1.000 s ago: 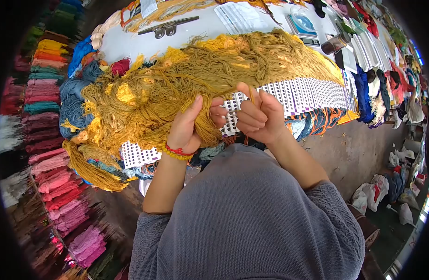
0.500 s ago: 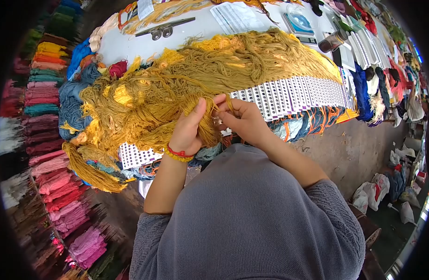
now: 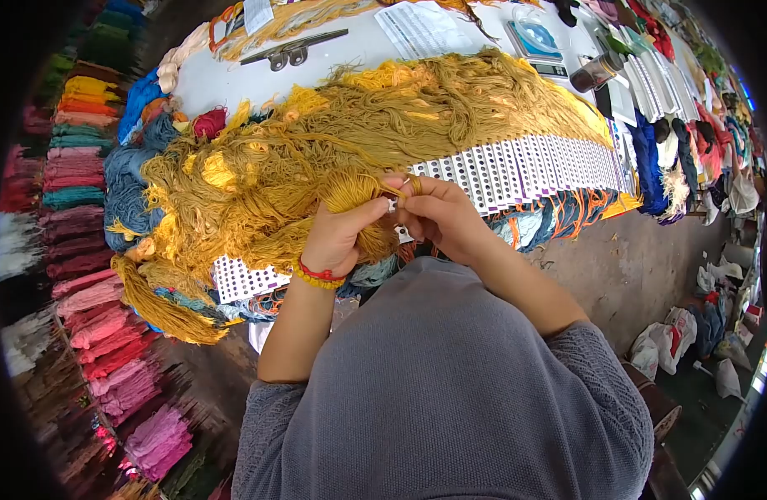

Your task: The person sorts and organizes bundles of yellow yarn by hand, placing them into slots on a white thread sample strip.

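Observation:
My left hand (image 3: 343, 232) is closed round a hank of golden-yellow yarn (image 3: 350, 190), its loops bulging above the thumb. Close beside it, my right hand (image 3: 446, 217) pinches a strand of the same yarn between thumb and fingers, near the hank's right side. A small piece of white card (image 3: 403, 234) with a dark hole shows just under the hands. Behind them spreads a big heap of olive and yellow yarn (image 3: 400, 112). A row of white punched cards (image 3: 517, 171) lies along the table's near edge, with yarn hanging below.
Blue-grey yarn (image 3: 133, 183) is piled at the left end. A black metal clip bar (image 3: 293, 50), a printed sheet (image 3: 421, 29), a scale (image 3: 538, 42) and a dark jar (image 3: 596, 72) lie toward the back. Coloured hanks (image 3: 108, 321) line the left; bags (image 3: 665, 342) lie on the floor right.
My left thumb has tipped down to the right over the hank, baring more of its loops. My right fingers have drawn the strand slightly, and the small white card shows more clearly.

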Demonstrator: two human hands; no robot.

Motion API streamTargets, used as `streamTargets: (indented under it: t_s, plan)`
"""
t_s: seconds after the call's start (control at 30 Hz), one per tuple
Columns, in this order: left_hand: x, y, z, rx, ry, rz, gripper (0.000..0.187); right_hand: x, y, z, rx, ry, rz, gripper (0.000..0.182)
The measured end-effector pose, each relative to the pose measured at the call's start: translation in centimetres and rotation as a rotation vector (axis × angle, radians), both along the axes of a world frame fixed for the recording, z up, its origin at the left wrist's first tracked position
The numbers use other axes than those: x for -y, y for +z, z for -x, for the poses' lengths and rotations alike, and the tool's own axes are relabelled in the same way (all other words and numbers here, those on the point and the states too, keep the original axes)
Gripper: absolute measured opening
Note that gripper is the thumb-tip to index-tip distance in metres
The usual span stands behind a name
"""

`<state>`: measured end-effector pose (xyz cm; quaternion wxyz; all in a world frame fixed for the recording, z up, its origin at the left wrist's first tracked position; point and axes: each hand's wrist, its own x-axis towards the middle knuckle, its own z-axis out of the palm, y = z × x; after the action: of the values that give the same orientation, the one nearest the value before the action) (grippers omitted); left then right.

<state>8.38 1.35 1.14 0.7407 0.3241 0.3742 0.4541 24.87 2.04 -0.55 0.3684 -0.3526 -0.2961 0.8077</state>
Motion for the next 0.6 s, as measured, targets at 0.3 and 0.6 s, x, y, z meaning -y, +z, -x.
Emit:
streamTargets:
  t_s: [0.3, 0.6]
  plan:
    - [-0.5, -2.8, 2.0, 0.019, 0.089, 0.072, 0.015, -2.8, 0.9, -0.5, 0.937, -0.179, -1.218, 0.010]
    - [-3.6, -8.5, 14.5, -0.072, 0.802, 0.463, 0.018, -9.5, -5.6, -5.3, -0.413, -0.328, 0.147, 0.016]
